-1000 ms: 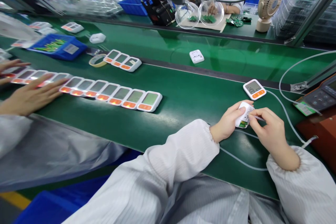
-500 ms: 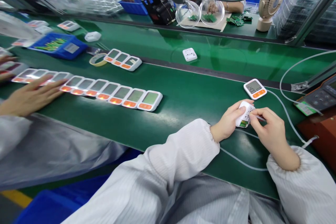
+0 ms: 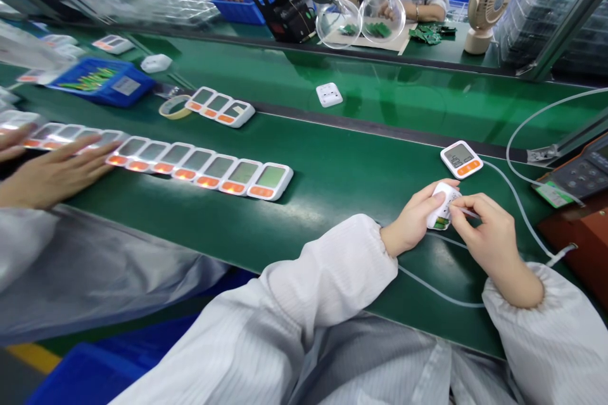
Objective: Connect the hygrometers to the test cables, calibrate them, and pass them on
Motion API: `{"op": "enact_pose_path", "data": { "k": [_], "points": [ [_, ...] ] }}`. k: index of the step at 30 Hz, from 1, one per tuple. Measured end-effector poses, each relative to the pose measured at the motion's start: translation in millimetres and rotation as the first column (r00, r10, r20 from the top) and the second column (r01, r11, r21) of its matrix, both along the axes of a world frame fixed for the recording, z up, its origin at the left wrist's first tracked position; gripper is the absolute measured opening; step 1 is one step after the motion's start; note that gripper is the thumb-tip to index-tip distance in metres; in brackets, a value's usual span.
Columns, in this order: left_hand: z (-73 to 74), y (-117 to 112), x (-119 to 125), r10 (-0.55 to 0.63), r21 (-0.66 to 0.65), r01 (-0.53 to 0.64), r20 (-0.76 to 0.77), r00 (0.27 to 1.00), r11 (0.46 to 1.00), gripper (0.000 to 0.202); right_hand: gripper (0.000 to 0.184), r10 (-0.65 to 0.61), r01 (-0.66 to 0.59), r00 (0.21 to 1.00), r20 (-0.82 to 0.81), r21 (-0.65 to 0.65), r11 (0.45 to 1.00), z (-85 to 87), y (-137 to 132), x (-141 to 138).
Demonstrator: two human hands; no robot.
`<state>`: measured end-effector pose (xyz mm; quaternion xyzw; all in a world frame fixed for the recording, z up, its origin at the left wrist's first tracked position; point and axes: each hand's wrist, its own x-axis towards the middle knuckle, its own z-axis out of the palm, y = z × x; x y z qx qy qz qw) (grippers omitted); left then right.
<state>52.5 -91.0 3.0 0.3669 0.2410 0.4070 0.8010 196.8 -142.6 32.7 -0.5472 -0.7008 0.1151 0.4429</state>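
Observation:
My left hand (image 3: 415, 215) is closed around a small white device (image 3: 441, 207), tilted with its back side up. Green batteries show in the open bay at its lower end. My right hand (image 3: 487, 234) pinches a thin whitish cable (image 3: 469, 211) against the right edge of the device; the fingers hide its tip. Just beyond my hands lies a white display unit (image 3: 460, 159) with a grey screen showing digits and orange buttons. A pale cable runs from it to the right.
A row of similar display units (image 3: 221, 171) stretches left, under a co-worker's hands (image 3: 61, 168). Behind it are three more units (image 3: 221, 107), a tape roll (image 3: 175, 107) and a blue bin (image 3: 102, 81). An orange-brown instrument box (image 3: 574, 228) stands right. A white piece (image 3: 329, 94) sits on the conveyor belt.
The white piece on the belt has moved left, as have other pieces farther along it. My hands stay almost in place on the device. The co-worker's far hand at the left has shifted slightly.

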Motion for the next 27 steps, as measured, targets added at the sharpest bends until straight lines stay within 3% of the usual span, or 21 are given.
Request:
{"op": "enact_pose_path", "data": {
  "k": [8, 23, 27],
  "points": [
    [0.4, -1.4, 1.5, 0.033, 0.024, -0.032, -0.038, 0.999, 0.999, 0.054, 0.015, -0.040, 0.034, 0.996, 0.085, 0.075, 0.997, -1.5, 0.2, -1.2],
    [4.1, -6.6, -2.3, 0.102, 0.247, -0.037, -0.255, 0.962, 0.968, 0.051, 0.016, -0.072, 0.061, 0.984, 0.162, 0.073, 0.995, -1.8, -1.3, -3.0],
    [6.2, -7.8, -4.1, 0.169, 0.295, -0.085, -0.272, 0.947, 0.952, 0.048, 0.007, -0.133, 0.084, 0.955, 0.266, 0.188, 0.978, -0.5, -0.3, -2.0]
  ]
}}
